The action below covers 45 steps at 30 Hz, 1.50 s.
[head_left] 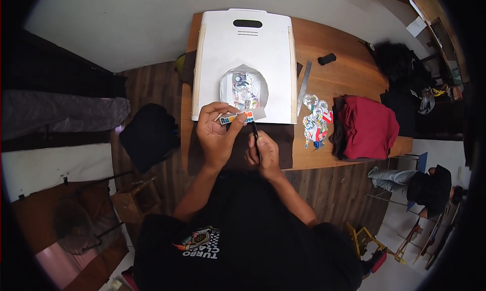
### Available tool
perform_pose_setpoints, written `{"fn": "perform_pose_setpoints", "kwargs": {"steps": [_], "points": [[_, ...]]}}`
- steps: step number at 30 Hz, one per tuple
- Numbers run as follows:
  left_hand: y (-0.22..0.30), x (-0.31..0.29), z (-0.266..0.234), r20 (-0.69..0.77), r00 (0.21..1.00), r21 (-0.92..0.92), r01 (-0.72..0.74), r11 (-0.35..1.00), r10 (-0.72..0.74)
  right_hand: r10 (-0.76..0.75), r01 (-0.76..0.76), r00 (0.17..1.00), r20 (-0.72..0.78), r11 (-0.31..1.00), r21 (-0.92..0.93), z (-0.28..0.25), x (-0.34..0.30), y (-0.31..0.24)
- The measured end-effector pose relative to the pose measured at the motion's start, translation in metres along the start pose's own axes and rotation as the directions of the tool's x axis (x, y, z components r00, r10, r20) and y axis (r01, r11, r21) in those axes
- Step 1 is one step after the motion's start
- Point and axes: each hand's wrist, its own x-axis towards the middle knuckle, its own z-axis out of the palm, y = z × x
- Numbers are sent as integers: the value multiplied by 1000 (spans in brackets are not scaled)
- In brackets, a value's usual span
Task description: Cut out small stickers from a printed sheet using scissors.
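My left hand (216, 131) is closed on a printed sticker (230, 119) with colourful lettering, pinched between thumb and fingers. A pale grey strip shows along the sticker's right end. My right hand (264, 150) grips a slim, black, pen-shaped tool (256, 139), held nearly upright. Its top end meets the sticker's lower right edge; the tip is too small to make out. Just beyond both hands, a round opening (265, 88) in a white panel (217, 48) holds a heap of printed clear and coloured pieces (245, 88).
The panel lies on a wooden table (334, 78) over dark cloth (273, 139). To its right are a metal ruler (304, 84), a pile of cut stickers (316, 120), folded red cloth (365, 126) and a small black object (327, 58). Another person (428, 187) is at far right.
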Motion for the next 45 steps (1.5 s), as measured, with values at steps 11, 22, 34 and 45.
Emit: {"fn": "perform_pose_setpoints", "kwargs": {"steps": [11,22,34,45], "points": [[-1,-1,0,-75,993,48,99,994,-95,21,-8,997,70,984,-177,-15,3,-8],[-11,-7,2,-62,998,106,-17,994,23,16,6,995,96,975,-222,-21,7,-19],[-20,-3,7,-90,995,165,67,984,-52,31,2,993,115,960,-280,-37,19,-17],[-77,20,-25,-201,978,266,5,964,50,-316,519,855,411,497,-696,-13,77,-18]]}}
